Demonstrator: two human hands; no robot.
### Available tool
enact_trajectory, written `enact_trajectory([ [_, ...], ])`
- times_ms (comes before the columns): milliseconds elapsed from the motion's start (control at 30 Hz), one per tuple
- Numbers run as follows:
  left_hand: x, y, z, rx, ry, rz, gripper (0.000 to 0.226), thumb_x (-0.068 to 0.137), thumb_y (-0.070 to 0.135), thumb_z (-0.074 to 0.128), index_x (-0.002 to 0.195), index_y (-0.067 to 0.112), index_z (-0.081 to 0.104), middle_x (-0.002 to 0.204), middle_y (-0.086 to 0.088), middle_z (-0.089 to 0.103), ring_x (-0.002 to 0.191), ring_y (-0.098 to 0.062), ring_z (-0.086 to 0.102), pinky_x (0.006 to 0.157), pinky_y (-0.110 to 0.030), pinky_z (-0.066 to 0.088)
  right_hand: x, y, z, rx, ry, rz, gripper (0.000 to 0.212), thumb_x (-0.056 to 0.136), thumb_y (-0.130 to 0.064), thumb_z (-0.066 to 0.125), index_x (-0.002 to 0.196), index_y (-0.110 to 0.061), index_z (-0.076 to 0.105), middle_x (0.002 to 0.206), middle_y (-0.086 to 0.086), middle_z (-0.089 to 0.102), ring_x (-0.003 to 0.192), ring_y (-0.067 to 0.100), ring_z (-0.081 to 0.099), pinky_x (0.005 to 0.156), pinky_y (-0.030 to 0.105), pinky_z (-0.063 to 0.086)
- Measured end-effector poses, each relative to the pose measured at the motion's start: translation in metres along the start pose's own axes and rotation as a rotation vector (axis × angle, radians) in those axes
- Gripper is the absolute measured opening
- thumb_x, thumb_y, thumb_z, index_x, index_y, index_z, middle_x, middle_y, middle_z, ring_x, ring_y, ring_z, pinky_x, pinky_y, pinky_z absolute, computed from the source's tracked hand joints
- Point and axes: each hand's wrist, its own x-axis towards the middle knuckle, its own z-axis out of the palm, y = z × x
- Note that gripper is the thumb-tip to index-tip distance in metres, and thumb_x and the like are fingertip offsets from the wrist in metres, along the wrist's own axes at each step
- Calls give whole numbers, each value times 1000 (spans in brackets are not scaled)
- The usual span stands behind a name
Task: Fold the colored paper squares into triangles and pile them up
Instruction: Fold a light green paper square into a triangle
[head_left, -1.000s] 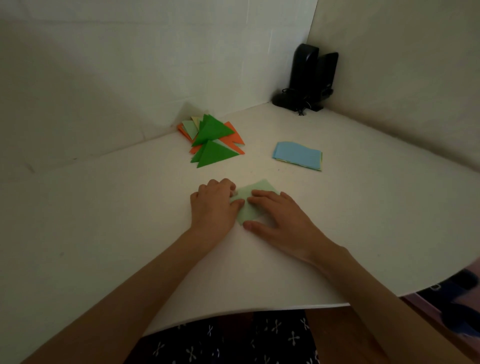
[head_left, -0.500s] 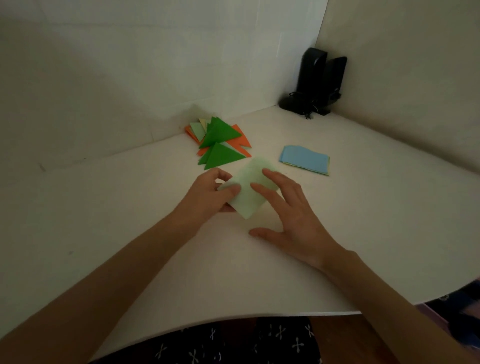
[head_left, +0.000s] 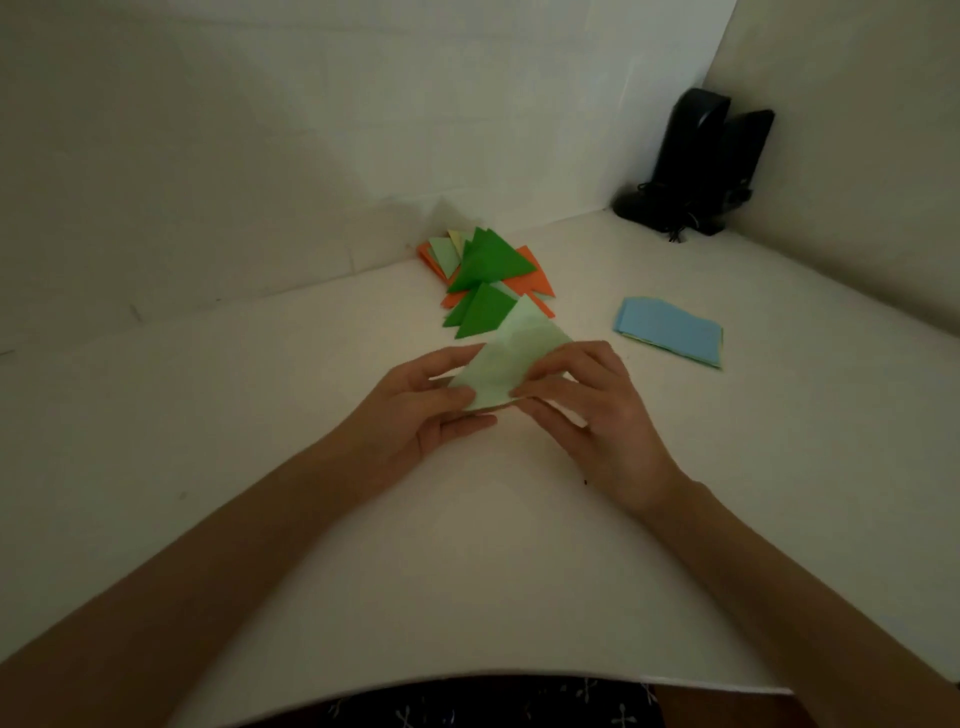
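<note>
Change: the pale green paper (head_left: 511, 358) is off the counter (head_left: 467, 545). A second ago it lies flat under both hands for creasing; now it's up and reads as a triangle, tip pointing to 12 o'clock.

Left hand (head_left: 431, 410) grip: thumb and fingers pinching the near-left corner. Right hand (head_left: 592, 410) grip: pinching the right edge.

Implication: the fold looks done, so this piece is likely on its way to the pile (head_left: 488, 275) of green and orange triangles at 12 o'clock. Its tip already overlaps the pile's near edge in view (can't tell if it's touching).

The blue stack (head_left: 667, 330) at 2 o'clock looks unfolded, so more rounds remain. Black device (head_left: 701, 161) in the far corner at 1 o'clock, not involved.
</note>
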Motion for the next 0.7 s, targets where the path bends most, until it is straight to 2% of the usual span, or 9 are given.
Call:
enact_trajectory([
  [167, 0, -2, 4, 121, -80, -11, 29, 89, 1, 42, 109, 13, 59, 99, -3, 72, 91, -23, 69, 79, -28, 55, 2, -1, -2, 94, 40, 174, 26, 87, -28, 60, 75, -6, 64, 78, -2, 56, 80, 14, 43, 73, 30, 39],
  [233, -1, -2, 4, 135, -85, 3, 23, 89, 15, 49, 109, 15, 60, 100, -1, 71, 94, -22, 68, 80, -28, 54, 2, -2, -1, 88, 32, 183, 27, 88, -28, 59, 72, -6, 62, 75, -1, 54, 78, 15, 41, 72, 30, 38],
  [300, -2, -2, 6, 246, -102, 57, 24, 86, 25, 62, 109, 19, 61, 102, 1, 71, 99, -20, 67, 84, -27, 53, 2, -2, 0, 77, 36, 176, 27, 88, -26, 58, 70, -6, 60, 74, 0, 53, 77, 14, 40, 71, 31, 38],
  [367, -4, -4, 9, 356, -88, 135, 30, 79, 20, 72, 107, 22, 61, 96, 3, 72, 95, -17, 68, 84, -27, 53, 2, -3, 0, 66, 37, 173, 27, 88, -25, 58, 69, -5, 60, 74, 2, 54, 77, 14, 39, 71, 33, 37],
  [433, -4, -6, 12, 407, -47, 198, 37, 74, 14, 68, 108, 23, 58, 88, 5, 73, 88, -15, 70, 82, -27, 53, 2, -3, 0, 66, 34, 199, 28, 87, -26, 57, 70, -5, 61, 75, 4, 54, 78, 14, 38, 72, 31, 36],
  [533, -6, -6, 13, 453, -44, 251, 45, 81, 5, 60, 119, 27, 53, 87, 8, 73, 86, -15, 70, 82, -26, 54, 1, -5, -1, 88, 32, 237, 27, 87, -27, 58, 71, -6, 62, 79, 3, 52, 82, 14, 37, 75, 22, 33],
  [700, -7, -6, 14, 460, -45, 281, 45, 88, -1, 53, 120, 31, 52, 88, 11, 73, 83, -16, 71, 79, -25, 55, 1, -9, -4, 138, 13, 293, 26, 86, -30, 58, 73, -8, 62, 82, -1, 49, 84, 15, 37, 79, 13, 30],
])
